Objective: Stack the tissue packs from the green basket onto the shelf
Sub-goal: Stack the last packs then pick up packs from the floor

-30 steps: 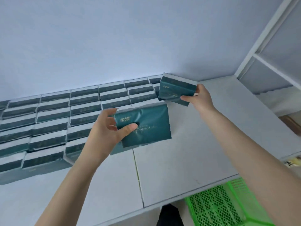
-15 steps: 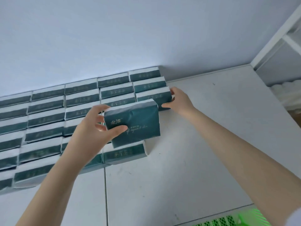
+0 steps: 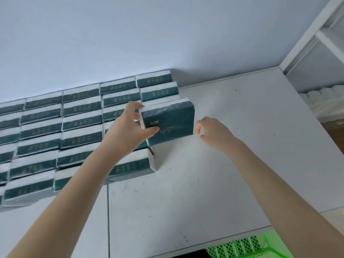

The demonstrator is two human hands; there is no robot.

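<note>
My left hand (image 3: 128,131) grips a dark green tissue pack (image 3: 172,121) by its left end, thumb on its face, holding it above the right end of the stacked packs. Just to the right of that pack hovers my right hand (image 3: 212,131), fingers loosely curled, holding nothing. Rows of several dark green and white tissue packs (image 3: 80,123) lie stacked on the white shelf (image 3: 232,146) against the wall. Only a corner of the green basket (image 3: 260,246) shows, below the shelf's front edge.
A white shelf upright and crossbar (image 3: 316,30) stand at the right. White rolls (image 3: 327,101) lie on a lower level beyond the shelf's right edge. A seam (image 3: 108,211) runs between two shelf panels. The right half of the shelf surface is bare.
My right hand has let go of the pack it set on the back row and drawn back right. My left hand carried its pack right and further back, over the stack's right end.
</note>
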